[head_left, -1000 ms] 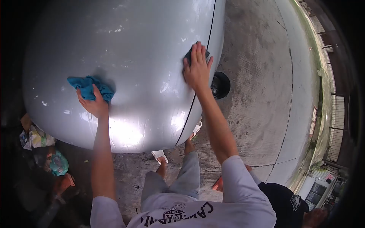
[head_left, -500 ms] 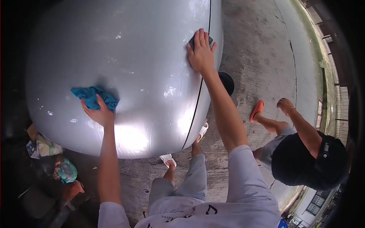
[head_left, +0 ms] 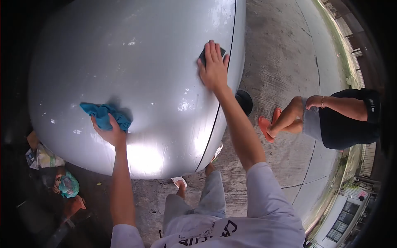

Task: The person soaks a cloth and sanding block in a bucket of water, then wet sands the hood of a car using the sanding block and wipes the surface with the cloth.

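Note:
A broad silver car panel (head_left: 157,74), probably a hood, curves in front of me with bright reflections and a dark seam along its right side. My left hand (head_left: 111,133) is closed on a crumpled blue cloth (head_left: 101,113), which rests on the panel's left part. Farther up, near the seam, my right hand (head_left: 214,72) presses a dark square pad (head_left: 222,52) against the panel. Its fingers lie stretched over the pad and cover most of it, so its exact kind is hidden.
A person in a dark top (head_left: 345,124) and orange slippers (head_left: 266,129) is to the right on the concrete (head_left: 281,74). A round black object (head_left: 244,102) sits beside the car. Bags, including a green plastic bag (head_left: 68,184), lie at lower left.
My right hand has slid the pad left and nearer to me, away from the seam. My left hand with the cloth stays in nearly the same place. The other person has moved along the car's side.

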Motion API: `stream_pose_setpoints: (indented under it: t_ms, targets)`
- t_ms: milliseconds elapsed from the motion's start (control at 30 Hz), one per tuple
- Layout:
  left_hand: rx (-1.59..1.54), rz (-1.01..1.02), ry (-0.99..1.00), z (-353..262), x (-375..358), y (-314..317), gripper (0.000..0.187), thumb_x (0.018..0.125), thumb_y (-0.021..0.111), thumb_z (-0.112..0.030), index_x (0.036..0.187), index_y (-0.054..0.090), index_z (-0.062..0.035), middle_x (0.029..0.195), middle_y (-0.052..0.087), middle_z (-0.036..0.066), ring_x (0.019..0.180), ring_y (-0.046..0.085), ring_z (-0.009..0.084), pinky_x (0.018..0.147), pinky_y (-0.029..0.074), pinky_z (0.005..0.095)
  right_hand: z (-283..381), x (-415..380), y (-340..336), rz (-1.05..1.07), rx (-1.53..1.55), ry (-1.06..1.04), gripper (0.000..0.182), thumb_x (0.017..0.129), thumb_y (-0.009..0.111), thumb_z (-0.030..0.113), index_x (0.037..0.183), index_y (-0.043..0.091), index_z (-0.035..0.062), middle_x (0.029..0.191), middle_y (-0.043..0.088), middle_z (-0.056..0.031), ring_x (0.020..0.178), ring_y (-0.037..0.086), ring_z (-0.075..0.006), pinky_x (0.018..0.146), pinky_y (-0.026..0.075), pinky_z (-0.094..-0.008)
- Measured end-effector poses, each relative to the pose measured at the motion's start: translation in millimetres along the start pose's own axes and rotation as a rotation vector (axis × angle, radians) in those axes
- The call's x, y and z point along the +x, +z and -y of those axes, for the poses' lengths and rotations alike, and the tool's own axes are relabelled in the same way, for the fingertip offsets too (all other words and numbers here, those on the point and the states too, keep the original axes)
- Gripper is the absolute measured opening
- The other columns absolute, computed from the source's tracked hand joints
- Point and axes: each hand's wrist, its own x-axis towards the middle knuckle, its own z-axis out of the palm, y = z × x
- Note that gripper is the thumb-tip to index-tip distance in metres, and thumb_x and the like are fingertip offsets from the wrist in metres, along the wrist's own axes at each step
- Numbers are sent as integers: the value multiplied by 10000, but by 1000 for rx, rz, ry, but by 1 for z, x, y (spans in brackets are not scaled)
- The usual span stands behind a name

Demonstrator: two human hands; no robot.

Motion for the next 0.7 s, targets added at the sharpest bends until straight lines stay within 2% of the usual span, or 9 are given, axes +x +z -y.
stream_pose_setpoints:
  t_ms: [67, 133, 200, 300, 333, 433, 500, 600, 700]
  targets:
    - [2, 5, -8, -5, -1, 1, 587, 970, 603, -433, 1381, 529, -19, 1423, 510, 222, 1305, 495, 436, 1090, 404, 495, -25, 85, 19, -35, -62, 18, 643, 1023, 463, 381, 1539, 333, 19, 1632, 298, -145, 1519, 233, -338, 1187, 146, -650]
    - [-8, 25, -14, 1, 3, -3, 582, 967, 605, -430, 1378, 532, -24, 1424, 511, 218, 1303, 497, 436, 1088, 404, 496, 6, 55, 22, -42, -68, 19, 651, 1012, 487, 366, 1541, 330, 21, 1630, 303, -143, 1518, 233, -347, 1182, 144, -661]
    - [31, 4, 52, 3, 1, 1, 587, 963, 608, -428, 1380, 531, -22, 1423, 512, 220, 1302, 498, 434, 1086, 401, 503, 69, -71, 9, 61, 29, -57, 667, 951, 571, 278, 1528, 359, 19, 1629, 302, -145, 1522, 223, -365, 1159, 139, -698]
    - [44, 3, 35, -4, 0, -2, 606, 963, 603, -428, 1383, 517, 2, 1423, 505, 233, 1309, 477, 443, 1098, 378, 514, 135, -285, 0, 431, 36, -63, 754, 861, 626, 227, 1533, 365, 6, 1642, 259, -193, 1525, 197, -423, 1134, 91, -733]
    - [45, 7, 34, -6, 2, -1, 613, 963, 602, -425, 1384, 511, 12, 1423, 503, 238, 1311, 468, 448, 1103, 369, 517, 139, -318, -6, 516, 92, -67, 763, 849, 633, 228, 1537, 371, 27, 1643, 268, -173, 1531, 199, -397, 1136, 88, -731]
    - [41, 7, 72, -4, 2, 0, 614, 957, 606, -410, 1378, 506, 26, 1419, 499, 250, 1310, 455, 460, 1110, 353, 527, 100, -228, -11, 391, 87, -180, 800, 840, 661, 225, 1560, 341, 88, 1659, 255, -110, 1540, 216, -304, 1132, 168, -725]
    - [47, 7, 68, -7, 2, -1, 606, 954, 608, -399, 1375, 507, 26, 1418, 498, 254, 1305, 457, 463, 1110, 350, 531, 66, -85, -3, 121, -11, -115, 687, 971, 578, 312, 1556, 324, 55, 1643, 281, -135, 1527, 231, -336, 1164, 149, -679]
    - [71, 5, 87, -8, 5, -2, 588, 947, 614, -382, 1355, 515, 29, 1410, 499, 263, 1285, 466, 473, 1107, 348, 540, 28, 53, 24, 9, -117, -74, 630, 1015, 487, 359, 1526, 362, 12, 1616, 325, -158, 1511, 246, -355, 1165, 171, -669]
    - [66, 8, 118, -9, 6, -2, 576, 941, 620, -384, 1327, 527, 33, 1397, 510, 263, 1277, 474, 471, 1100, 350, 545, 100, -69, 18, 57, -24, -77, 680, 974, 569, 330, 1527, 353, -3, 1631, 285, -168, 1507, 228, -406, 1160, 181, -677]
